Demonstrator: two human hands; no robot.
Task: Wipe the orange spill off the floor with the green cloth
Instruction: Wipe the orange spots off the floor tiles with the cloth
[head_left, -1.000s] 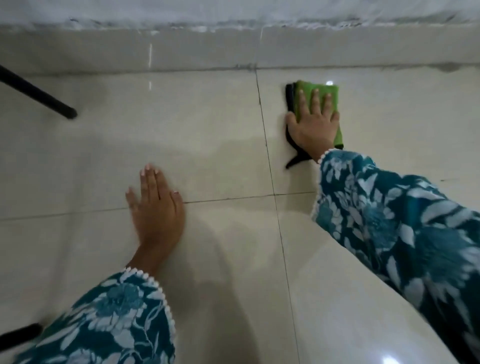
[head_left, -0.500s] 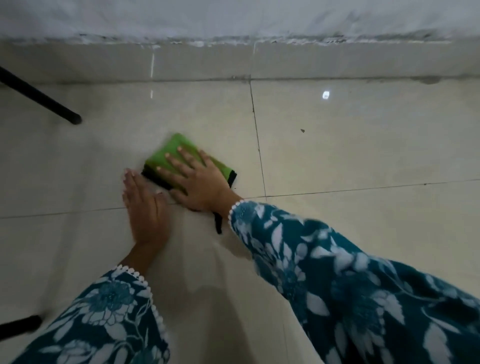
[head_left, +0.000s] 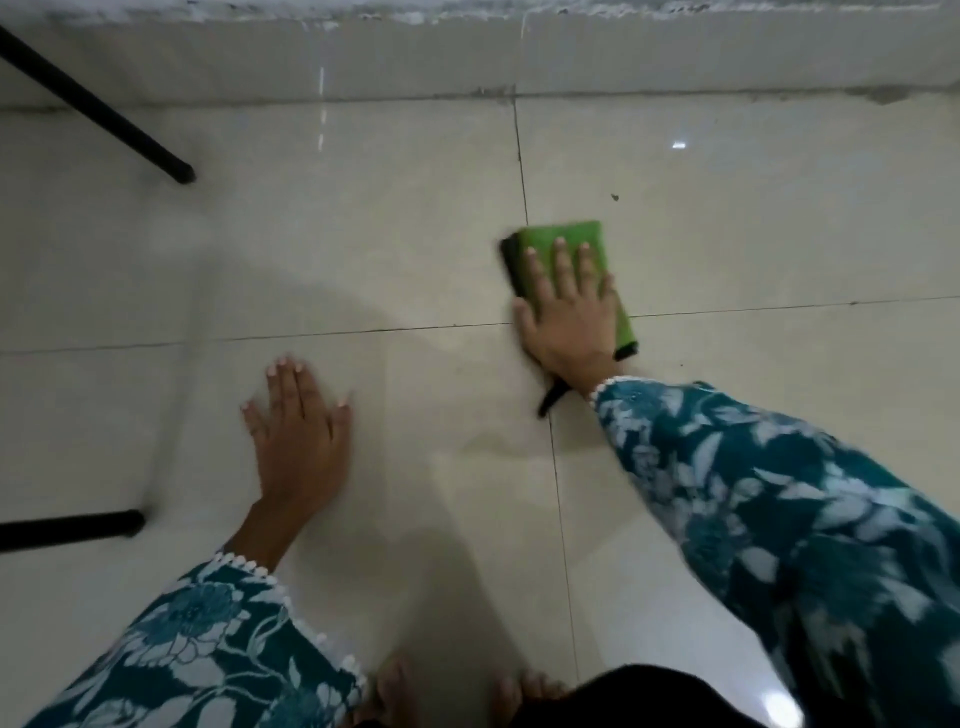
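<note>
The right hand (head_left: 569, 317), fingers (head_left: 560, 260) straight and pressing flat, has swept the folded green cloth with black edging (head_left: 561, 234) rightward across the glossy beige tiled floor (head_left: 779, 234) to the tile-joint crossing. The left hand (head_left: 301, 426) stays braced, fingers flat. No orange spill is visible; wiping appears nearly complete.

My single head-worn wide-angle camera looks steeply down and forward at the tiled floor (head_left: 395, 249), close above both hands, toward the wall's skirting (head_left: 675, 57).
</note>
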